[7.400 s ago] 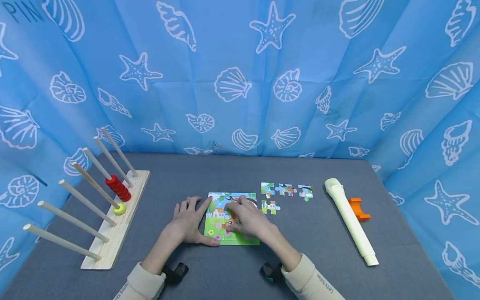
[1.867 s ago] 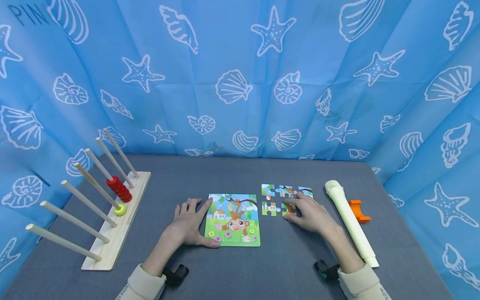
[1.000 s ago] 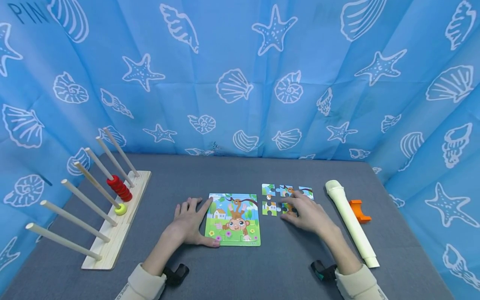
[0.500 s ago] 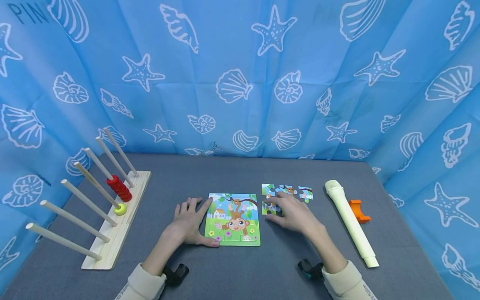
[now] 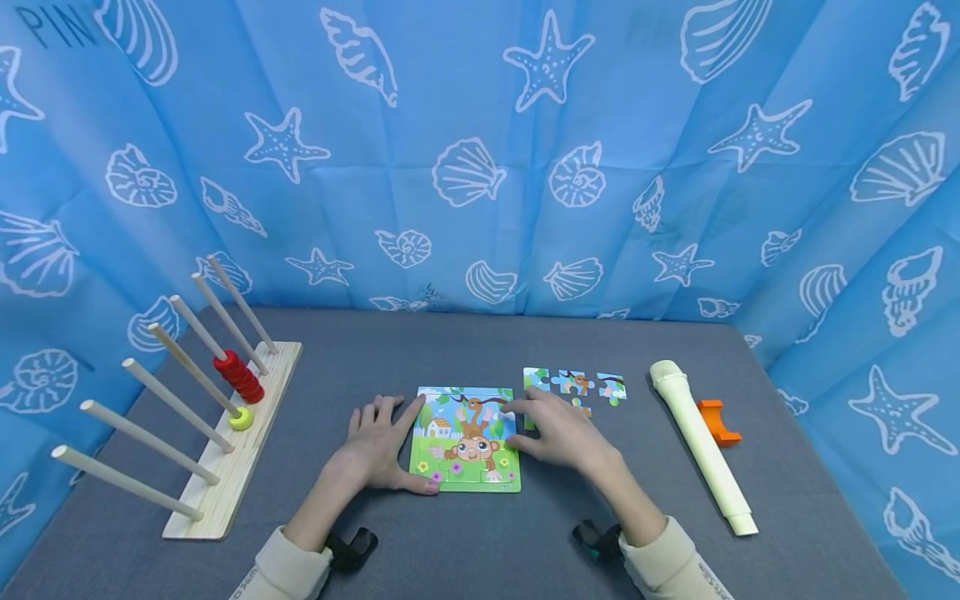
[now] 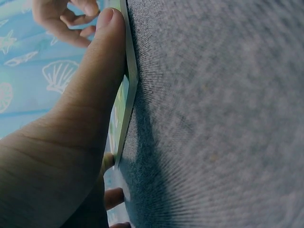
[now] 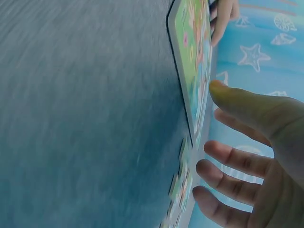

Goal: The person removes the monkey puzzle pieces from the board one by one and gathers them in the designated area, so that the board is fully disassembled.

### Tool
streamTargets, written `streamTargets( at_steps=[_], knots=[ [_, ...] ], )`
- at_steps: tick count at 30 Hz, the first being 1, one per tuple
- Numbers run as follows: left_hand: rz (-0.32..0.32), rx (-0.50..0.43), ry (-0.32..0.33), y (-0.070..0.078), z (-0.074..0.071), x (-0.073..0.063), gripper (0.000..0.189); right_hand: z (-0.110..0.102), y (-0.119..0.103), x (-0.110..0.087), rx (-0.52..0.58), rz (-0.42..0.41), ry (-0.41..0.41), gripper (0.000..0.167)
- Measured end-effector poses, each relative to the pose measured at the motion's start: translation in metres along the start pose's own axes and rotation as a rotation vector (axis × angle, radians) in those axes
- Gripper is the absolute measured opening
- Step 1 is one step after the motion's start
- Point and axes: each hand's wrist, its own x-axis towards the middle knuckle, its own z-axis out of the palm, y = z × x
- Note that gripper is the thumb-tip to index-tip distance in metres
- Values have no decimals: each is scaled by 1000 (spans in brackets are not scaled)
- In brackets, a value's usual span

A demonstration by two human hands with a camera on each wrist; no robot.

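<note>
A square jigsaw board (image 5: 467, 427) with a monkey picture lies flat on the table. My left hand (image 5: 375, 446) rests along its left side with spread fingers, and the thumb (image 6: 107, 38) lies on the near edge. Over the right edge hovers my right hand (image 5: 558, 433), its thumb and fingers loosely bent. Nothing shows between those fingers in the right wrist view, where gaps separate them. Loose jigsaw pieces (image 5: 574, 382) lie in rows just beyond the right hand, which partly covers the lower row.
On the left stands a wooden peg rack (image 5: 238, 454) carrying red rings (image 5: 238, 377) and a yellow ring (image 5: 241, 418). A pale yellow tube (image 5: 705, 450) lies at the right beside an orange bracket-shaped piece (image 5: 718, 421). A blue shell-print curtain (image 5: 480, 233) hangs behind the table.
Since the oldest frame, another piece has been set in the lower row of loose pieces. My right hand has just moved left from them to the board. The left hand stays put.
</note>
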Motion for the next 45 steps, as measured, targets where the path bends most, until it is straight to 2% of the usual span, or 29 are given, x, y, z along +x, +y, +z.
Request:
streamTargets(
  at_steps=[8, 15, 24, 32, 45],
  knots=[
    [-4, 5, -4, -1, 1, 1, 129, 10, -13, 9, 4, -64, -39, 39],
    [-13, 13, -16, 0, 0, 2, 129, 15, -18, 13, 2, -30, -70, 43],
    [16, 42, -6, 2, -5, 2, 129, 17, -22, 14, 49, 2, -57, 40],
    [14, 100, 11, 11, -11, 2, 126, 19, -23, 15, 40, 49, -66, 43],
    [19, 91, -2, 13, -12, 0, 125, 19, -21, 13, 63, 22, -44, 43]
  ],
)
